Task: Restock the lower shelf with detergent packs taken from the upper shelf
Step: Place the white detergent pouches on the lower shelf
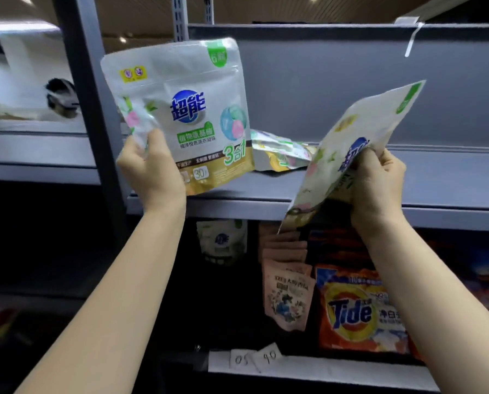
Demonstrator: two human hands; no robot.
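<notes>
My left hand (152, 169) grips the lower left corner of a white detergent pack (189, 109) with a blue logo, held upright in front of the upper shelf (266, 194). My right hand (377, 189) pinches a second, identical detergent pack (360, 132), tilted with its top toward the upper right and its bottom hanging below the shelf edge. A third pack (280, 155) lies flat on the upper shelf between the two. On the dim lower shelf (323, 371) one more such pack (223, 240) stands at the back.
Pink pouches (288, 297) and orange Tide bags (360, 311) fill the lower shelf at centre and right. Paper price tags (254, 358) sit on its front rail. A grey upright post (95, 109) stands left of my left hand. A white tag (412, 38) hangs from the top shelf.
</notes>
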